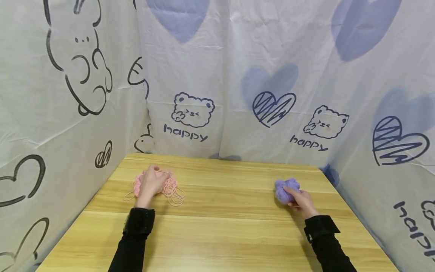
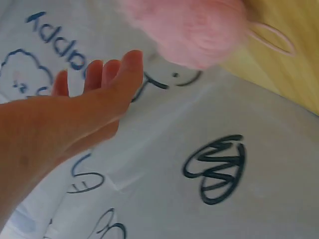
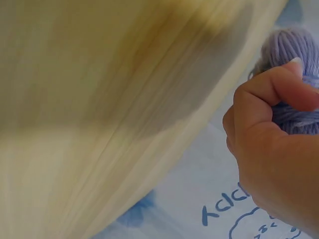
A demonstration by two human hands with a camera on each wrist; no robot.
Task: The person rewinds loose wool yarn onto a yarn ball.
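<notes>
Pink yarn (image 1: 171, 189) lies at the table's left side, with loose loops trailing to the right of its ball (image 2: 194, 30). Over it is my left hand (image 1: 153, 184); in the left wrist view its fingers are apart from the ball and hold nothing. At the right of the table, my right hand (image 1: 303, 202) grips a skein of purple yarn (image 1: 282, 192), thumb across the front. The right wrist view shows the wound strands of the purple yarn (image 3: 289, 46) beyond the curled fingers; part of it falls outside that view.
The wooden table (image 1: 217, 226) stretches between the two hands. White cloth (image 1: 224, 75) printed with hearts, bears and lettering hangs behind it and along both sides. Black cuffs (image 1: 140, 222) cover the wrists.
</notes>
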